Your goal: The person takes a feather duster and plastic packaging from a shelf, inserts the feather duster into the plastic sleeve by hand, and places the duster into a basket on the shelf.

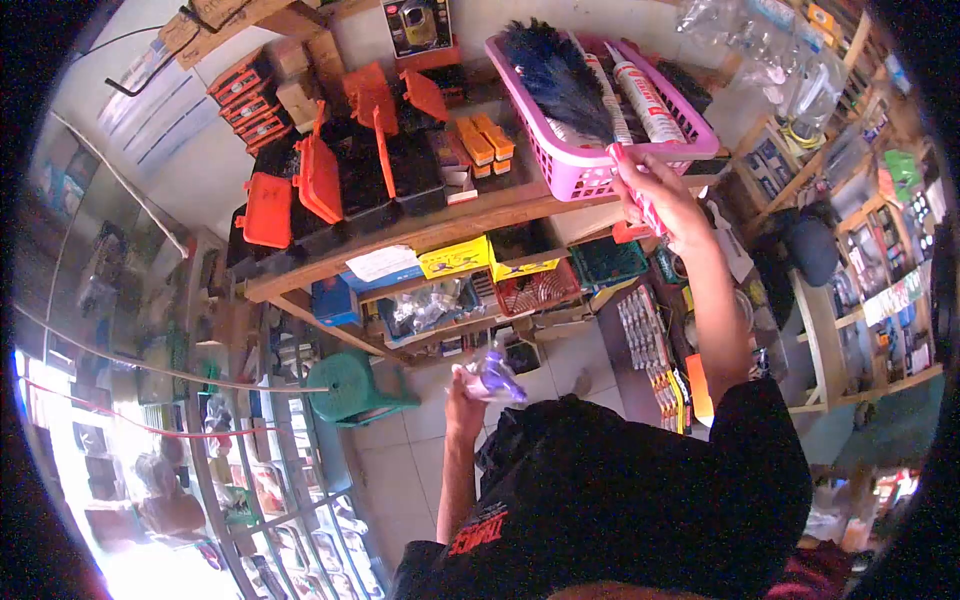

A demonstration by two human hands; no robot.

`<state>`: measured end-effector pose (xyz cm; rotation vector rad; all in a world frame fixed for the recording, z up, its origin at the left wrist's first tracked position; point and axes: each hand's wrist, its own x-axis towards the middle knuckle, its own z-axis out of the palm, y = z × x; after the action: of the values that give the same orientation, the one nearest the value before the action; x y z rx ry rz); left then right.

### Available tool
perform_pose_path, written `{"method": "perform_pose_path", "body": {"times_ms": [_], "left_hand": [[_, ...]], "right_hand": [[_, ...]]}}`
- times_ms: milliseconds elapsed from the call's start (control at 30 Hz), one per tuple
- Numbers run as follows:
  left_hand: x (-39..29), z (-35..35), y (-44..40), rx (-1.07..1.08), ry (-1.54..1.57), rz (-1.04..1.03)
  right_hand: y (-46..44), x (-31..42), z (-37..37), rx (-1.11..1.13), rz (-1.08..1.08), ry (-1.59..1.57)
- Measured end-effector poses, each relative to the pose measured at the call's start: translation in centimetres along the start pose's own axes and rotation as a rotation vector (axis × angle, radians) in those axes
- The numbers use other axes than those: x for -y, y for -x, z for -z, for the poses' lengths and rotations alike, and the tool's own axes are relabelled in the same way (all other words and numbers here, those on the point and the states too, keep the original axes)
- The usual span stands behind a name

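Observation:
My right hand [660,195] is closed around the pink handle of a feather duster [560,80] with dark, bluish feathers. The feathers lie over a pink plastic basket [580,180] on the wooden shelf, and the hand is at the basket's front rim. White tubes with red print [645,100] stand in the basket beside the feathers. Lower down, over the floor, my left hand [465,398] grips a purple item in clear plastic [497,378]; blur hides its exact kind.
Open orange-and-black cases [318,178] and small orange boxes [485,145] crowd the wooden shelf [400,225]. Beneath are yellow boxes [455,258] and baskets of small goods. A green plastic stool [350,390] stands on the tiled floor, near glass-fronted shelving [270,510].

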<state>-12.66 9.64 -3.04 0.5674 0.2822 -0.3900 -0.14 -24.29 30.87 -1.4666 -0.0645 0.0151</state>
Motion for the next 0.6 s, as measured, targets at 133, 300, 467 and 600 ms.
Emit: {"method": "perform_pose_path", "body": {"times_ms": [133,300,467,600], "left_hand": [[-2.5,-2.4,-0.8,0.075,0.035,-0.173],[-5.9,-2.2,-0.1,-0.020,-0.084,-0.432],[-8.7,-4.8,1.8,-0.079,0.032,-0.540],[-8.6,-4.0,1.8,-0.080,0.238,-0.464]], "right_hand": [[2.4,-0.9,-0.8,0.051,0.052,-0.115],[6.9,-5.3,-2.5,0.235,0.029,-0.050],[14.7,-17.0,-2.3,0.414,-0.306,-0.223],[18.1,-18.6,-6.1,0.490,-0.419,0.180]]}}
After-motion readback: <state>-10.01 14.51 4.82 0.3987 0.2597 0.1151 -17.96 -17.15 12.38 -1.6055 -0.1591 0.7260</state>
